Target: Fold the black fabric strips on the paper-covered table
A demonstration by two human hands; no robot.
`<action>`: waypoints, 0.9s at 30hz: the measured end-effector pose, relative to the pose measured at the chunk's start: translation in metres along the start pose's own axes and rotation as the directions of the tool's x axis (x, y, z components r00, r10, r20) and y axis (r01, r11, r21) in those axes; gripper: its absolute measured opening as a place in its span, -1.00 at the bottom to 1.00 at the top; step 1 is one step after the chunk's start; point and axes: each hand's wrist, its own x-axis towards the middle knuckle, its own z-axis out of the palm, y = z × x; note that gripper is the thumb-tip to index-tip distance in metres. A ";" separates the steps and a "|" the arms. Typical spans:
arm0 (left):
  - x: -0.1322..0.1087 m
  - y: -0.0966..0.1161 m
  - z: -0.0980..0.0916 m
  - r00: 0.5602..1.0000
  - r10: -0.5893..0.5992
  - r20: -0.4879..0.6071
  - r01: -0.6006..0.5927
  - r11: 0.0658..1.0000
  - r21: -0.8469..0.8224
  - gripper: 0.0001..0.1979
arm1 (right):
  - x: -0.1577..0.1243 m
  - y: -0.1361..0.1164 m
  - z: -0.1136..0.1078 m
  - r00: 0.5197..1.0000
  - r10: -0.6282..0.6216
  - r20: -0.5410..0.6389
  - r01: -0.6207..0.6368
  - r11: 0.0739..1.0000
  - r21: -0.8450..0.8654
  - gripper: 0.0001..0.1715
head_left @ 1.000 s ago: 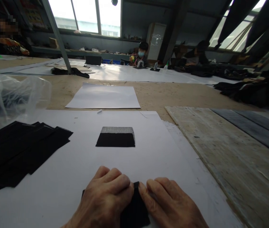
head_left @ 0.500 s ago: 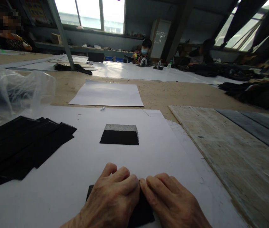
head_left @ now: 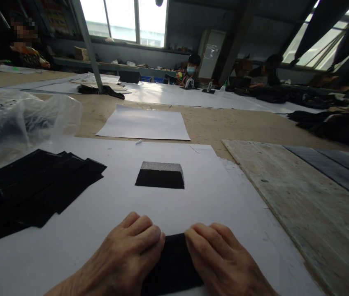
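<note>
Near the front edge of the white sheet (head_left: pixel 69 246), a black fabric piece (head_left: pixel 173 263) lay flat under both hands.
Left hand (head_left: pixel 125 257) and right hand (head_left: pixel 220 259) pressed palm-down, fingers together, none gripping; even pressure outward from the centre should keep it flat. Black strips (head_left: pixel 32 185) lay well left.

No legible txt or labels anywhere.

Bare white sheet (head_left: pixel 211 205) lies open ahead of my hands (head_left: pixel 174 263) up to the folded black piece (head_left: pixel 159 177). Black strip stack (head_left: pixel 29 185) and plastic bag (head_left: pixel 20 119) crowd my left; rough board (head_left: pixel 301 205) flanks the right.
</note>
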 end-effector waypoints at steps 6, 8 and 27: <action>0.004 0.000 0.003 0.999 -0.034 0.013 0.034 0.999 -0.020 -0.69 | 0.012 0.000 -0.002 0.997 -0.078 -0.002 0.078 0.997 -0.020 -0.62; 0.004 0.000 0.001 0.999 -0.029 0.034 0.030 0.999 -0.020 -0.65 | 0.018 -0.001 -0.002 0.999 -0.050 0.015 0.050 0.999 -0.009 -0.65; -0.017 -0.013 -0.027 0.989 -0.065 0.133 0.079 0.991 -0.107 -0.71 | 0.021 -0.016 0.017 0.995 -0.098 0.023 0.101 0.974 -0.203 -0.74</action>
